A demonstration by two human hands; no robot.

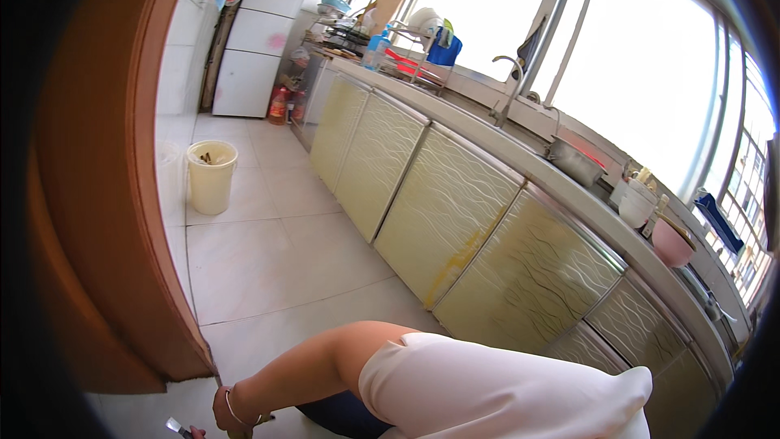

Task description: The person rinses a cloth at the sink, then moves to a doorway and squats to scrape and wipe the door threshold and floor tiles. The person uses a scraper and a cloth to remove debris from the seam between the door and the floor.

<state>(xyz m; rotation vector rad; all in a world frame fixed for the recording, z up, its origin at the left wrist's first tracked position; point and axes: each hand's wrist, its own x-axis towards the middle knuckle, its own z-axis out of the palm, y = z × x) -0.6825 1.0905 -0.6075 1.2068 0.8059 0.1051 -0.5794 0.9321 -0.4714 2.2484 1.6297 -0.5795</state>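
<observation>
My right arm, in a white sleeve, reaches in from the lower right towards the bottom left. A thin bracelet (229,403) circles the wrist. My right hand (222,413) is bent downward and cut off by the bottom edge, so its grip is hidden. Just left of it, a tool with a short metal blade (174,424) and a dark handle points up and left. One fingertip (197,432) lies by that handle; whose hand it belongs to is unclear. Nothing else of my left hand can be made out.
A brown wooden door frame (149,164) rises close on the left. Beyond stand a cream bucket (210,186) and a white refrigerator (250,61). Cabinets (448,195) run along the right under a counter holding a faucet (509,91), a metal pot (576,161) and a pink bowl (672,244).
</observation>
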